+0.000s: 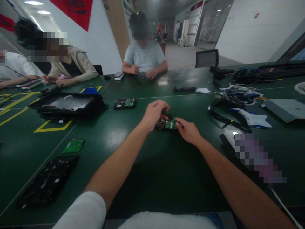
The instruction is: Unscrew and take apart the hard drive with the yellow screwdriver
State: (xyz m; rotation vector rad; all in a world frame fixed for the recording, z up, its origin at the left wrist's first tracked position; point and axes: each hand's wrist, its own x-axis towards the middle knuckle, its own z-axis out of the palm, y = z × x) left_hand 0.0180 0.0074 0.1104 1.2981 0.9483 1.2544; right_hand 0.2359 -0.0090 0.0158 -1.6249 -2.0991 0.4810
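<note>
A hard disk drive (171,124) lies on the green table in front of me, its green circuit board facing up. My left hand (153,116) is curled over the drive's left end, the thumb reaching across its top; part of the drive is hidden beneath it. At the right edge my right hand (190,131) has its fingers bent and closed on the drive's side. A second hard disk drive (125,103), also board side up, sits farther off to the left.
At left are a black tray (69,103), a loose green circuit board (73,145) and a black plastic panel (49,181). Cables (228,113), a glove (254,118), a metal box (284,109) and a screwdriver (184,89) lie to the right. Co-workers sit across the table.
</note>
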